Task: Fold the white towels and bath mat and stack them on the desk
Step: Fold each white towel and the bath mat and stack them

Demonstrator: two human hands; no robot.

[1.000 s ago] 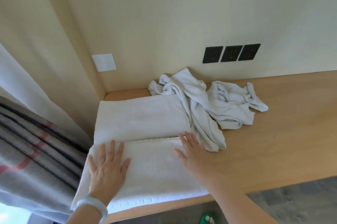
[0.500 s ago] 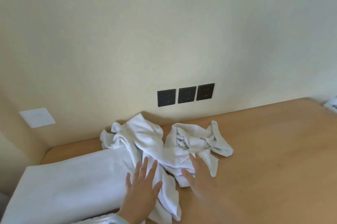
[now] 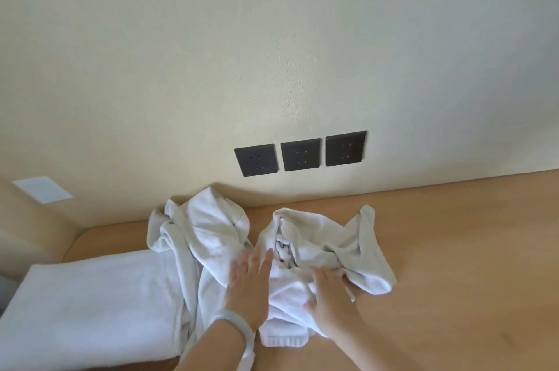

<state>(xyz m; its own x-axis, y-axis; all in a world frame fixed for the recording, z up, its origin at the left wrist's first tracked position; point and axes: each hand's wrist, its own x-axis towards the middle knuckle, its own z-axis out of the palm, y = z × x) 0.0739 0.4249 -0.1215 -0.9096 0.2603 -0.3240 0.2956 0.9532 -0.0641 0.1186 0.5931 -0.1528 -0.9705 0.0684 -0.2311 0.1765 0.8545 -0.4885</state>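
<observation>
Behind everything, a pale wall fills most of the view. Below it runs the wooden surface, bare to the right. At its left end lies a folded towel, white, flat and smooth, with its near edge close to the surface's front.

Beside that, towards the wall, sit two crumpled white towels. The left bundle is heaped near the wall and trails one long tail down over the folded towel's right end. The right bundle lies just beside it, twisted, with a loose corner sticking up at its far right. The two meet in front, where a hemmed edge lies on the wood.

The left hand lies palm down on the cloth where the bundles meet. Its fingers are straight and close together, pressing flat and holding nothing. The right hand rests on the near part of the right bundle. Its fingers reach into the folds, and the outer ones are partly covered by cloth, so I cannot tell whether they grip it or only press; the thumb touches the towel at the hand's left.

Three dark sockets sit in a row on the wall above the bundles. A white plate is fixed on the side wall at far left. A pale bracelet circles the left wrist.
</observation>
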